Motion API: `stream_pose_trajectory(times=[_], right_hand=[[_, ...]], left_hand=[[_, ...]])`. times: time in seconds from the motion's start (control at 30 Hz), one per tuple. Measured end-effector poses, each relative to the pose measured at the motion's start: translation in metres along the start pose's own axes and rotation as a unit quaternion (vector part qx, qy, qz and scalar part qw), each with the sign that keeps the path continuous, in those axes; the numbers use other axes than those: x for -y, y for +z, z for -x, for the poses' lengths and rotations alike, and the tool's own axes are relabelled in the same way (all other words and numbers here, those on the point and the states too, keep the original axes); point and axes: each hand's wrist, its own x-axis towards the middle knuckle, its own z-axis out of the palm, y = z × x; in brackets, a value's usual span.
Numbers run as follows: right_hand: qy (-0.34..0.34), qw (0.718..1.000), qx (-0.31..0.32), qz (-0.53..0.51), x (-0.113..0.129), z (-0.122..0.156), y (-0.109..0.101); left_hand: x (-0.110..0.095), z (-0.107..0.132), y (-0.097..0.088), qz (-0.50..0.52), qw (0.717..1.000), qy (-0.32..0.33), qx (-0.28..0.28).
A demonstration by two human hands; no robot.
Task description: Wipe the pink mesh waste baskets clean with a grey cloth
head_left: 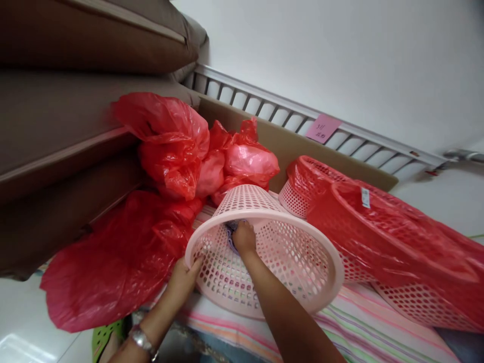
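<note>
A pale pink plastic basket [298, 222] with a perforated wall lies tipped on its side, its mouth facing me. My left hand [185, 276] grips the rim at the left, thumb over the edge. Inside the basket, my right hand [244, 237] is closed on a bunched purple-grey cloth [232, 238] and holds it against the inner wall at the upper left. Beneath the basket is a striped cloth [363, 322] in pink, green and white, partly visible through the holes.
Knotted red plastic bags [242, 161] stand behind the basket, and a loose red bag [109, 262] lies at left. More pink baskets lined with red bags [374, 237] are at right. Brown cushions [75, 121] rise at left; a radiator [264, 108] with a pink note [322, 128] runs along the wall.
</note>
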Motion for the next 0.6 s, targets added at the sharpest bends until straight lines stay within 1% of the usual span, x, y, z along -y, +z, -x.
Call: stream_pose_trajectory(times=[0.07, 0.17, 0.23, 0.27, 0.3, 0.33, 0.37, 0.4, 0.5, 0.6], right_hand=[[-0.006, 1.0, 0.004, 0.008, 0.01, 0.027, -0.007], [-0.038, 0.999, 0.012, -0.001, 0.024, 0.093, -0.018], [-0.076, 0.996, 0.027, -0.042, 0.028, 0.136, -0.022], [-0.092, 0.993, 0.036, -0.058, 0.028, 0.15, -0.023], [-0.103, 0.991, 0.041, -0.072, 0.028, 0.158, -0.023], [-0.107, 0.99, 0.042, -0.079, 0.026, 0.158, -0.022], [-0.104, 0.991, 0.038, -0.08, 0.025, 0.151, -0.02], [-0.094, 0.992, 0.03, -0.075, 0.024, 0.137, -0.018], [-0.058, 0.997, 0.004, -0.043, 0.026, 0.075, -0.007], [-0.049, 0.999, -0.007, -0.024, 0.029, 0.016, 0.004]], left_hand=[[0.004, -0.002, 0.003, 0.007, 1.0, -0.004, -0.016], [0.01, -0.001, 0.007, 0.027, 0.999, 0.001, -0.017], [0.011, 0.0, 0.007, 0.031, 0.999, 0.008, -0.018], [0.01, 0.001, 0.007, 0.028, 0.999, 0.008, -0.017], [0.01, 0.001, 0.006, 0.027, 0.999, 0.006, -0.018], [0.009, 0.001, 0.006, 0.031, 0.999, 0.007, -0.019], [0.009, 0.002, 0.006, 0.042, 0.999, 0.012, -0.022], [0.008, 0.002, 0.006, 0.056, 0.998, 0.019, -0.027], [0.012, 0.002, 0.009, 0.088, 0.995, 0.031, -0.026], [0.016, 0.004, 0.012, 0.103, 0.994, 0.013, -0.022]])
